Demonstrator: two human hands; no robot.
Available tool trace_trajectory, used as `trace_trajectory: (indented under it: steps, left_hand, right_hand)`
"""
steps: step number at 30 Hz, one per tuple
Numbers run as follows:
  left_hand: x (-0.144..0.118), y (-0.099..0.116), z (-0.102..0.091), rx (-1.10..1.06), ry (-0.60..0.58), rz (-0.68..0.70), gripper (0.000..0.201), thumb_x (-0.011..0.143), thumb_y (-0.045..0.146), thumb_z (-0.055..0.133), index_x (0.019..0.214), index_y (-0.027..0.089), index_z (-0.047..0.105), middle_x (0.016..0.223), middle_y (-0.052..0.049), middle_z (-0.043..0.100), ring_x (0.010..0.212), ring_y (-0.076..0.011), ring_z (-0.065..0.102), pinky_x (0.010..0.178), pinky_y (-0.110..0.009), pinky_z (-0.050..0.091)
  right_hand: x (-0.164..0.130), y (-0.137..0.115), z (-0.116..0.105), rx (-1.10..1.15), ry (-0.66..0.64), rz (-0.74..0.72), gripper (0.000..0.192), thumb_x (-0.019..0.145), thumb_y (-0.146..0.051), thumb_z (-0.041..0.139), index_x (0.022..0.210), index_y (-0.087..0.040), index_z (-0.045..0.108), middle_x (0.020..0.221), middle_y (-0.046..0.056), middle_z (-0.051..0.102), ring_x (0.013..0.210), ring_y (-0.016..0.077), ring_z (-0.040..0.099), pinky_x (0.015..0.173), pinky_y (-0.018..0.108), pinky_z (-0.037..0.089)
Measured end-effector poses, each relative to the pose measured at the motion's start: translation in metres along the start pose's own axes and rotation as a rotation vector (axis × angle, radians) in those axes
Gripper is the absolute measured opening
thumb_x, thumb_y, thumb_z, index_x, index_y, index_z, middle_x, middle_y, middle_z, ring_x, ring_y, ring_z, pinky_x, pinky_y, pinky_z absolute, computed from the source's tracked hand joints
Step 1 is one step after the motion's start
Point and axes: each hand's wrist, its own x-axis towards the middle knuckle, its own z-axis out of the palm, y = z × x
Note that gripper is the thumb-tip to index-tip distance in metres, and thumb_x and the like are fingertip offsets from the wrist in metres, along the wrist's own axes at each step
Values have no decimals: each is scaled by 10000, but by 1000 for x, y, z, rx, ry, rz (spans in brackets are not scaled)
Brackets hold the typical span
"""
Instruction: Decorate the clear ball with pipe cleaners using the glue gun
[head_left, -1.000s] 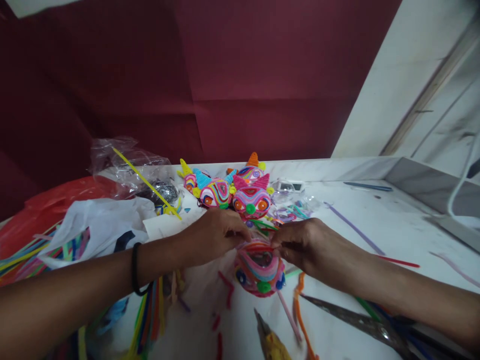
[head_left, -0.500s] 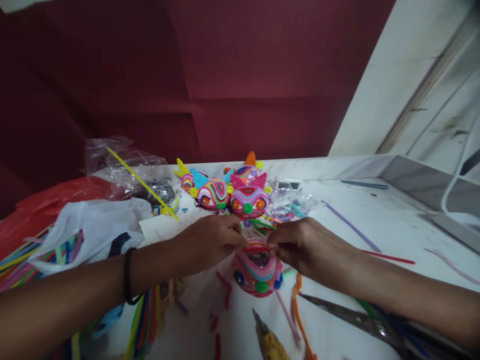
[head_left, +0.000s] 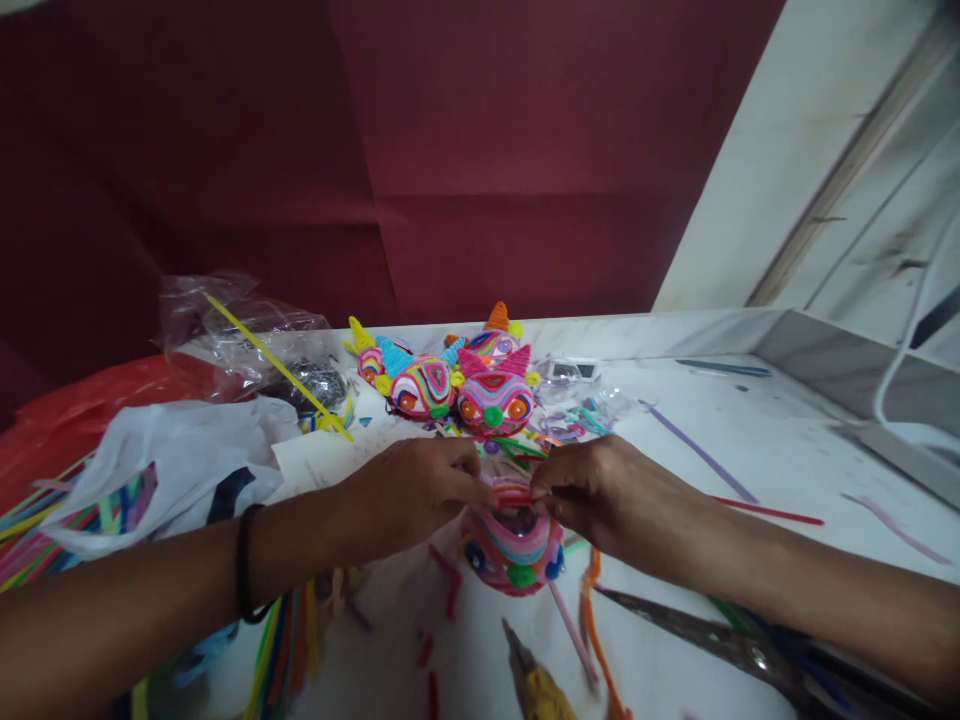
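Observation:
A small round animal head (head_left: 517, 560) covered in coiled pink, blue and red pipe cleaners sits on the white table in front of me. It has blue eyes, a green nose and an opening at the top. Across the rim above the opening lies a red pipe cleaner (head_left: 513, 497). My left hand (head_left: 427, 485) pinches its left end, fingers closed. At its right end my right hand (head_left: 592, 488) pinches too, thumb and fingers together. The fingertips hide both ends of the strip and part of the rim.
Several finished pipe-cleaner heads (head_left: 495, 395) stand behind my hands. Scissors (head_left: 705, 625) lie under my right forearm, and yellow-handled pliers (head_left: 529, 670) point up at the near edge. Left are a white plastic bag (head_left: 187, 430) and bundled pipe cleaners (head_left: 281, 650). Offcuts surround the head.
The whole view shifts slightly, with things appearing a little further left. Both hands keep their pinch on the red pipe cleaner at the head's rim, their fingers barely moving.

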Motion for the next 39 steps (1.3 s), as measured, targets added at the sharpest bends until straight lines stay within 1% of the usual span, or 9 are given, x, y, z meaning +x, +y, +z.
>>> trace_trajectory:
  steps: [7, 12, 19, 24, 28, 31, 34, 39]
  left_hand:
    - [0, 1, 1, 80, -38, -2, 275, 870, 61, 590, 962, 235, 782, 905, -34, 687, 761, -129, 638, 654, -206, 448]
    - [2, 5, -6, 108, -106, 7, 302, 893, 66, 578, 1022, 253, 777, 958, -42, 708, 815, -142, 666, 718, -220, 486]
    - [3, 8, -9, 88, -85, 13, 299, 886, 61, 599, 1013, 255, 788, 972, -45, 713, 822, -148, 680, 721, -218, 504]
    - [3, 8, -8, 114, -80, 19, 284, 900, 79, 581, 1007, 248, 782, 968, -40, 713, 820, -136, 673, 718, -207, 504]
    - [1, 8, -7, 117, -76, 24, 279, 907, 92, 578, 1024, 251, 776, 980, -42, 711, 823, -135, 678, 727, -210, 518]
    - [0, 8, -7, 115, -55, 24, 269, 893, 83, 603, 1020, 241, 781, 965, -45, 711, 811, -143, 683, 698, -208, 516]
    - [0, 9, -7, 114, -52, 29, 260, 882, 71, 614, 997, 229, 786, 962, -48, 715, 817, -152, 688, 703, -214, 516]
    - [1, 11, -7, 109, -49, 32, 270, 875, 55, 613, 988, 228, 787, 941, -38, 715, 787, -141, 679, 667, -201, 490]
  right_hand:
    - [-1, 3, 2, 18, 13, 6, 215, 815, -87, 575, 754, -200, 748, 696, 33, 729, 605, 147, 620, 580, 245, 382]
    - [-2, 5, 3, 16, 17, 52, 173, 807, -119, 590, 773, -207, 735, 653, 14, 691, 570, 138, 568, 551, 240, 359]
    - [-5, 7, -5, 83, 2, 59, 160, 770, -99, 611, 794, -219, 714, 639, -23, 636, 546, 112, 497, 539, 221, 342]
    - [-8, 9, -9, 98, 6, 61, 143, 779, -126, 594, 763, -218, 703, 623, -24, 621, 554, 121, 511, 546, 226, 358]
    - [-8, 12, -8, 145, 10, 54, 163, 776, -133, 579, 752, -213, 718, 597, -28, 609, 554, 123, 524, 543, 224, 368]
    - [-6, 13, -6, 178, 6, 82, 161, 758, -127, 580, 688, -209, 700, 578, -33, 599, 552, 120, 529, 537, 222, 369]
    - [-4, 13, -3, 228, 5, 118, 161, 728, -108, 576, 637, -199, 673, 576, -34, 599, 555, 115, 536, 530, 214, 368]
    - [-1, 13, 1, 358, 12, 167, 106, 699, -128, 592, 666, -187, 673, 553, -39, 576, 517, 102, 507, 484, 197, 361]
